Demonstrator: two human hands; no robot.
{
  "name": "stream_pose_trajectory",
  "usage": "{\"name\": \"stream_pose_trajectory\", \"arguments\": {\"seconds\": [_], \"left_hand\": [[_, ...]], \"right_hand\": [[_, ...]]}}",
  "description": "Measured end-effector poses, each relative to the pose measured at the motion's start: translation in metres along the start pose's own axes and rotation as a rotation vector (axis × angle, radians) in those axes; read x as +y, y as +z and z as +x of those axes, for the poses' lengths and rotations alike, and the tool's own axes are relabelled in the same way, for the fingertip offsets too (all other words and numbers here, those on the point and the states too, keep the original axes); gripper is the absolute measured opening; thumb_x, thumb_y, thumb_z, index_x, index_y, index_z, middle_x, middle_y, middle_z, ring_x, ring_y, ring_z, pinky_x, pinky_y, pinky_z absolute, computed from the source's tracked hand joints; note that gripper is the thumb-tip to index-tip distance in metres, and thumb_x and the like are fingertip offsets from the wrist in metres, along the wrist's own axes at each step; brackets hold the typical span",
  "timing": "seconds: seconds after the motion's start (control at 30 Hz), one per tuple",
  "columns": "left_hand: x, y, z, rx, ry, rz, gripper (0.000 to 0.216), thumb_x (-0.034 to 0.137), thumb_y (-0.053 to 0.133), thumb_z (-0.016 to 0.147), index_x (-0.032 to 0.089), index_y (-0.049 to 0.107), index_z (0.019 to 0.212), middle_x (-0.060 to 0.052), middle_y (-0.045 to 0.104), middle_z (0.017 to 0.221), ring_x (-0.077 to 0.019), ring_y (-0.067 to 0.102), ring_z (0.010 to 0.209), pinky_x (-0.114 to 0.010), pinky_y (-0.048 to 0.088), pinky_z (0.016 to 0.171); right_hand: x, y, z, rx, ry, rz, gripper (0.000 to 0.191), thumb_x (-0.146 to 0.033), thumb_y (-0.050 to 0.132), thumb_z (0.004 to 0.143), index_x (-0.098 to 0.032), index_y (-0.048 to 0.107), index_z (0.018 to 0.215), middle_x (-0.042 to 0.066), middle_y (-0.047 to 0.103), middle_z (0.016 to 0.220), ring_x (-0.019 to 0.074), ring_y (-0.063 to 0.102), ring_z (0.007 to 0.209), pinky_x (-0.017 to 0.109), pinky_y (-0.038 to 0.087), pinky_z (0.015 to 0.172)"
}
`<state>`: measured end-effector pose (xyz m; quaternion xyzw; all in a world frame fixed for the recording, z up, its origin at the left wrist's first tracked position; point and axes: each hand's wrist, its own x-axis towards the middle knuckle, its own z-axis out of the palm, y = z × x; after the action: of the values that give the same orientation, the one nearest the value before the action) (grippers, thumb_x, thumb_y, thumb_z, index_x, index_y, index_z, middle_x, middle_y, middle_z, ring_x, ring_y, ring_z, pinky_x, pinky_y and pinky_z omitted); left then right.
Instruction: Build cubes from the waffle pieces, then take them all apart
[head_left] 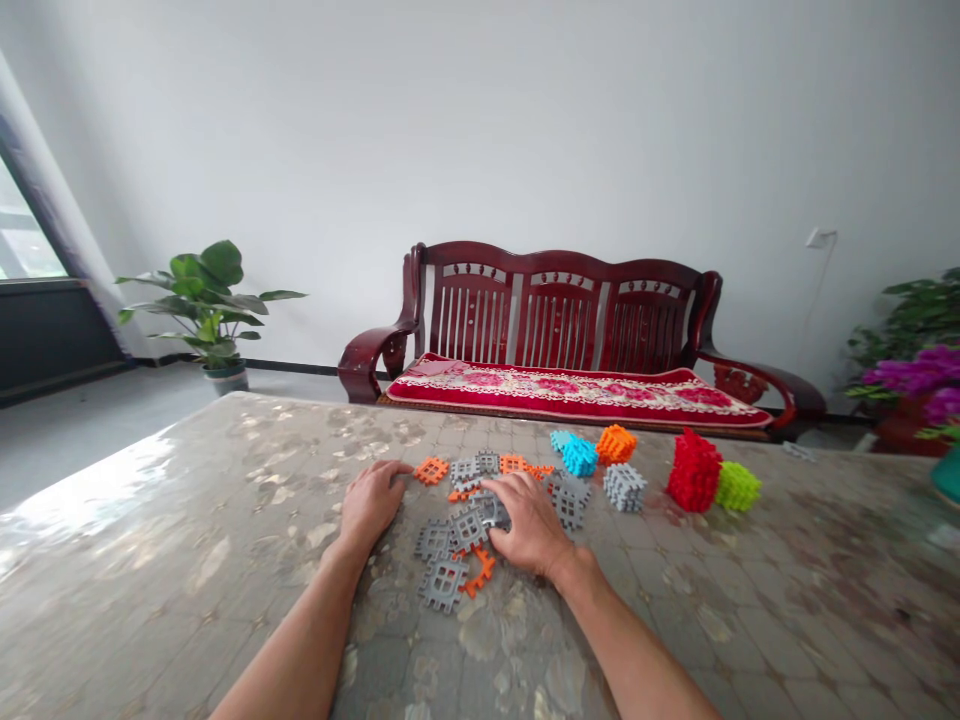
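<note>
My left hand rests on the table, holding nothing, with its fingers stretched toward an orange square waffle block. Its fingertips end right beside that block; I cannot tell if they touch it. My right hand reaches over the middle of a loose pile, thumb and fingers around a grey waffle block that is partly hidden by the hand. More flat grey blocks lie on the near side of the pile, partly over an orange piece. Another grey block lies right of the hand.
Stacked blocks stand to the right: blue, orange, grey, red and lime green. Behind the patterned table is a wooden bench. Purple flowers stand at the far right.
</note>
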<state>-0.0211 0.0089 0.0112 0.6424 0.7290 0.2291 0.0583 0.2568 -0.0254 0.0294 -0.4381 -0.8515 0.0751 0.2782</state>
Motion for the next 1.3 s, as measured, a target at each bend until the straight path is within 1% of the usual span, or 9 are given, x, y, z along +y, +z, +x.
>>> {"name": "stream_pose_trajectory", "arguments": {"seconds": [0.33,0.47,0.63,0.73,0.83,0.9,1.03,1.13,1.3], "left_hand": [[-0.002,0.001,0.001,0.002,0.017,-0.012,0.039,0.019,0.046,0.082,0.03,0.072,0.11,-0.001,0.068,0.126,-0.0203,0.06,0.116,-0.032,0.042,0.101],[-0.002,0.001,0.002,0.001,0.017,-0.011,0.039,0.02,0.046,0.082,0.029,0.072,0.109,-0.001,0.068,0.126,-0.0208,0.06,0.115,-0.033,0.042,0.101],[0.0,-0.001,0.0,0.008,0.015,0.001,0.038,0.021,0.046,0.083,0.028,0.072,0.11,-0.002,0.067,0.127,-0.0209,0.06,0.116,-0.032,0.042,0.102],[0.001,-0.002,-0.001,0.006,0.012,0.004,0.038,0.022,0.045,0.084,0.028,0.071,0.111,-0.002,0.067,0.128,-0.0217,0.059,0.117,-0.033,0.042,0.102],[0.001,-0.002,0.0,-0.001,0.014,0.008,0.039,0.021,0.044,0.083,0.028,0.072,0.11,-0.003,0.067,0.127,-0.0224,0.06,0.117,-0.035,0.043,0.101],[0.001,-0.003,0.0,0.002,0.018,0.01,0.039,0.021,0.044,0.083,0.028,0.072,0.11,-0.003,0.068,0.127,-0.0228,0.061,0.116,-0.035,0.044,0.1],[0.002,-0.003,0.0,0.006,0.019,0.014,0.039,0.022,0.044,0.084,0.028,0.072,0.11,-0.003,0.067,0.127,-0.0231,0.061,0.116,-0.035,0.044,0.1],[0.002,-0.003,0.0,0.004,0.016,0.018,0.038,0.022,0.045,0.084,0.028,0.072,0.109,-0.003,0.067,0.127,-0.0226,0.062,0.115,-0.034,0.045,0.099],[-0.001,-0.001,0.002,0.002,0.02,0.021,0.038,0.021,0.045,0.083,0.029,0.072,0.109,-0.002,0.068,0.125,-0.022,0.062,0.114,-0.033,0.045,0.098]], "right_hand": [[0.004,0.005,-0.006,0.123,0.057,0.071,0.069,-0.002,0.056,0.067,-0.026,0.056,0.131,0.006,0.059,0.119,0.0221,0.055,0.115,0.039,0.044,0.105],[0.004,0.007,-0.005,0.187,0.054,0.167,0.048,-0.001,0.055,0.073,-0.027,0.068,0.111,0.004,0.062,0.108,0.019,0.061,0.104,0.034,0.05,0.095],[0.013,-0.002,-0.001,0.43,0.12,0.299,0.021,-0.014,0.054,0.082,-0.023,0.072,0.087,0.005,0.068,0.09,0.0186,0.065,0.087,0.031,0.052,0.082],[0.03,-0.015,-0.001,0.605,0.233,0.306,0.018,-0.023,0.054,0.082,-0.022,0.072,0.083,0.006,0.07,0.086,0.02,0.065,0.083,0.032,0.053,0.078],[0.051,-0.026,-0.005,0.688,0.366,0.248,0.022,-0.031,0.053,0.081,-0.02,0.072,0.082,0.008,0.072,0.085,0.0222,0.066,0.083,0.035,0.052,0.081],[0.062,-0.029,-0.01,0.674,0.415,0.208,0.026,-0.034,0.051,0.081,-0.02,0.073,0.082,0.009,0.073,0.086,0.0229,0.066,0.083,0.036,0.052,0.081],[0.071,-0.029,-0.022,0.558,0.437,0.125,0.03,-0.036,0.048,0.084,-0.021,0.073,0.088,0.008,0.074,0.092,0.0218,0.067,0.083,0.034,0.05,0.081],[0.067,-0.03,-0.027,0.473,0.445,0.0,0.029,-0.036,0.053,0.083,-0.021,0.072,0.099,0.007,0.074,0.102,0.0225,0.066,0.094,0.034,0.048,0.087],[0.054,-0.033,-0.029,0.327,0.447,-0.205,0.039,-0.036,0.065,0.078,-0.024,0.067,0.115,0.006,0.071,0.114,0.0244,0.061,0.107,0.035,0.041,0.095]]}}
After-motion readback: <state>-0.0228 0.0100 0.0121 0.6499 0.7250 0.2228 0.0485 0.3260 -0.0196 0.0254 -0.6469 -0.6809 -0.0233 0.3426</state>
